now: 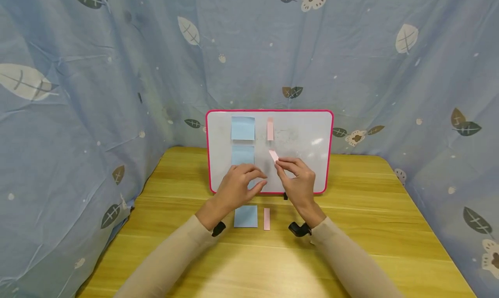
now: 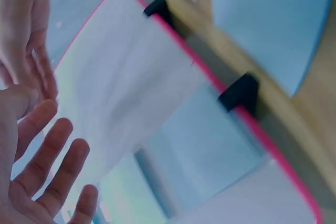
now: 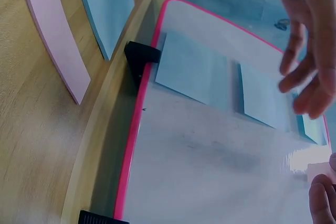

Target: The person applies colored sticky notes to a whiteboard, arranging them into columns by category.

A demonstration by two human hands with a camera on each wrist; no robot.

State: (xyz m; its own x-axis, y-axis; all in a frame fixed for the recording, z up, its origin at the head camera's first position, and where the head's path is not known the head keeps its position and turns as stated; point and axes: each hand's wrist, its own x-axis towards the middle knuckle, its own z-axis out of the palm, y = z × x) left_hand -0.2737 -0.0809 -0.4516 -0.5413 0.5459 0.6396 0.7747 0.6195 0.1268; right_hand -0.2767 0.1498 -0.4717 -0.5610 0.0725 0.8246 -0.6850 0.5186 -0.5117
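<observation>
— Your right hand point(image 1: 299, 179) is pinching a pink strip point(image 1: 273, 155) before the whiteboard point(image 1: 300, 142), below the upper strip point(image 1: 270, 129); you're apparently placing it.
— Your left hand point(image 1: 238, 184), fingers apart, is holding nothing; the next move is probably calling for pressing flat.

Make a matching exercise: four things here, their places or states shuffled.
Things:
1. Whiteboard
2. Nearest blue paper
3. Tilted pink strip
4. Upper pink strip

Places or states:
A. Pinched in the right grip
B. Lying on the table
C. Level with the top blue note
D. Edged in bright pink

Pairs: 1-D; 2-B; 3-A; 4-C
</observation>
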